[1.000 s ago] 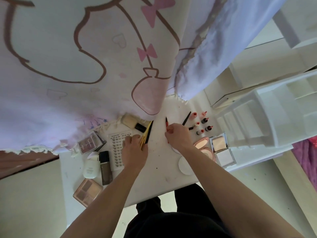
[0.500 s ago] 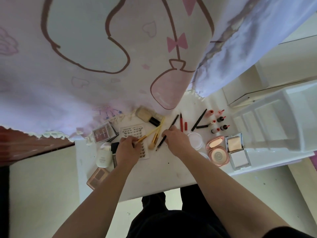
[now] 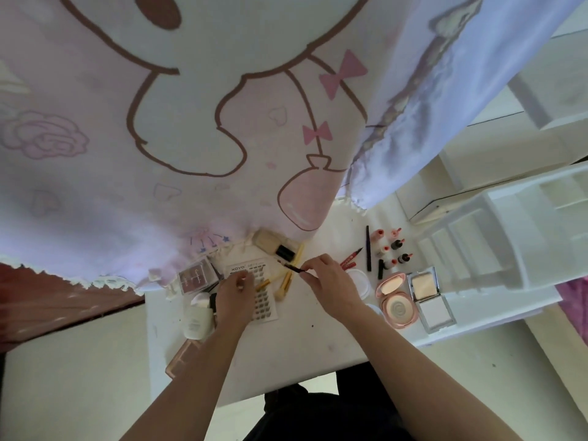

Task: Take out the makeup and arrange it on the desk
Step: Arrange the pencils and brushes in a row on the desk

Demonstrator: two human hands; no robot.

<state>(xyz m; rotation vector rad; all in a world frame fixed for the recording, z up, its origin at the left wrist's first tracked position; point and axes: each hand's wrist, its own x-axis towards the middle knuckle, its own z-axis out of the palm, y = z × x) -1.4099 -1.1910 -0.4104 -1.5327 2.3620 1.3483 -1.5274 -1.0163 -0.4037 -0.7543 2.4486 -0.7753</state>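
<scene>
We log the desk [image 3: 296, 354] as smooth, matt white, lightly scuffed. The curtain [image 3: 191, 138] reads as soft printed cloth with a frayed lace edge. The round compact [image 3: 396, 308] looks like glossy pink plastic. The square compact [image 3: 428, 297] has a shiny silvery rim. The lash card [image 3: 265, 300] appears to be matt paper.

There is only 1 view, from a wide-angle camera on the person's head, facing forward and steeply down onto the white desk [image 3: 311, 345] in the lower middle of the frame. It sits close. Both forearms enter from the bottom edge, and the left hand [image 3: 235, 294] and right hand [image 3: 331, 281] meet near the centre. A printed pink cloth [image 3: 159, 154] fills the upper half, and the lens bends the white shelving [image 3: 477, 243] outward along the right edge.
</scene>
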